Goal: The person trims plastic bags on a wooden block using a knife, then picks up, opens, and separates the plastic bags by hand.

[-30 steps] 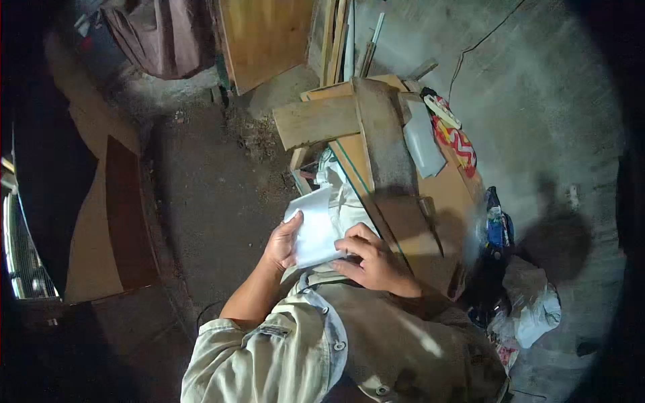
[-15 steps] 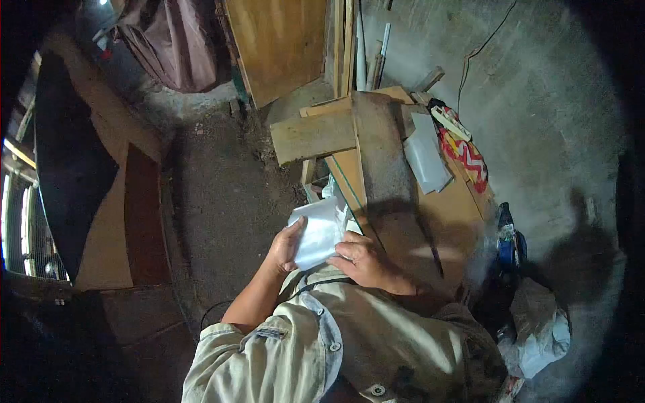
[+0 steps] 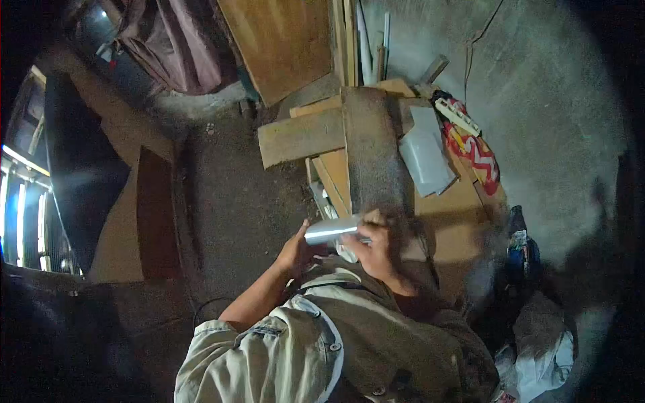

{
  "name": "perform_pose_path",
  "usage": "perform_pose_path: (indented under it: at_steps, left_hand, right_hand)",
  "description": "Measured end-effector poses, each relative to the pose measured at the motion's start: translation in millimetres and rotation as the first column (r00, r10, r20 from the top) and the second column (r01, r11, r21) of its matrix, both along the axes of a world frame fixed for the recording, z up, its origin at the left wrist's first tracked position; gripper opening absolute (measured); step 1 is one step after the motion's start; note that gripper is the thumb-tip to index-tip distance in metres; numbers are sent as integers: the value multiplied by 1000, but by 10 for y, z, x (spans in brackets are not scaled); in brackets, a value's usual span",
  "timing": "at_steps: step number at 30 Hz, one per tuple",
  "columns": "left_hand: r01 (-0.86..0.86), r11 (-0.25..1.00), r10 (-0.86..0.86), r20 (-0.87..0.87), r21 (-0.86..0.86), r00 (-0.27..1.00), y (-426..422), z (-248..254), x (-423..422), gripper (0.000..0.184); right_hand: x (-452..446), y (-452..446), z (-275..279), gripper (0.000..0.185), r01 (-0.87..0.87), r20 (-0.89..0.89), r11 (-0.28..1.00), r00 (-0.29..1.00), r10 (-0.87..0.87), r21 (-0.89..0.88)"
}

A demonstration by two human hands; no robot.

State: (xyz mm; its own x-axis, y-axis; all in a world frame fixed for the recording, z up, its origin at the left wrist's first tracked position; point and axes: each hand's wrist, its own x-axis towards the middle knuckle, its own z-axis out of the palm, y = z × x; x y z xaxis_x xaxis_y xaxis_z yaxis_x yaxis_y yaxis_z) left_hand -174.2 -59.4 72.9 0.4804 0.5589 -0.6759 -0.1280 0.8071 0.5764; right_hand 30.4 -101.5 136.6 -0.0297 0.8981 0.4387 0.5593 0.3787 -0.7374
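1. Fingers of my right hand point(image 3: 380, 251) pinch the shiny pale sheet point(image 3: 329, 232) at its right end.
2. My left hand point(image 3: 294, 252) grasps its other end.
3. It lies between both, long axis crosswise, neither nearer.

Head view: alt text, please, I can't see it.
Left hand and right hand hold a shiny pale sheet before a khaki shirt. Beyond lie overlapping boards, with a whitish sheet and red patterned item towards the right.

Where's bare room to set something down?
The dark floor between the brown panel and pale plank looks bare. Crowded: right of the grey board, with plastic sheets and a red packet; also around the left hand and right hand.
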Motion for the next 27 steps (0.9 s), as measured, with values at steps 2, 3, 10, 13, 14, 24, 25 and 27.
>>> perform_pose_path:
  at_steps: [2, 3, 10, 13, 14, 24, 25, 27]
  left_hand:
    - [-53, 995, 57, -41, 88, 998, -48, 36, 38, 60]
    - [-55, 988, 65, -65, 144, 996, -57, 46, 38, 60]
    - [-187, 920, 170, 78, 343, 982, -192, 234, 113, 50]
    - [-282, 834, 261, 112, 474, 959, -196, 120, 117, 50]
    - [-224, 845, 215, 75, 485, 974, -172, 255, 133, 52]
    - [-112, 921, 20, 242, 374, 970, -111, 358, 119, 37]
    - [-141, 948, 45, 322, 284, 946, -95, 403, 158, 32]
    - [-193, 956, 102, 366, 220, 925, -39, 401, 215, 25]
  right_hand:
    - [79, 11, 62, 16, 17, -163, 998, 986, -27, -60]
    - [81, 16, 71, 16, 20, -283, 993, 958, -53, -117]
    - [163, 54, -15, 15, -204, -580, 915, 814, -39, -348]
    - [182, 61, -187, 15, -192, -587, 928, 809, -36, -321]
    - [229, 62, -198, 15, -164, -486, 923, 874, -28, -348]
    - [87, 38, -96, 16, -170, -579, 946, 815, -22, -276]
    - [72, 24, -70, 17, -197, -605, 928, 795, -37, -315]
    - [53, 19, -71, 19, -223, -625, 908, 779, -52, -354]
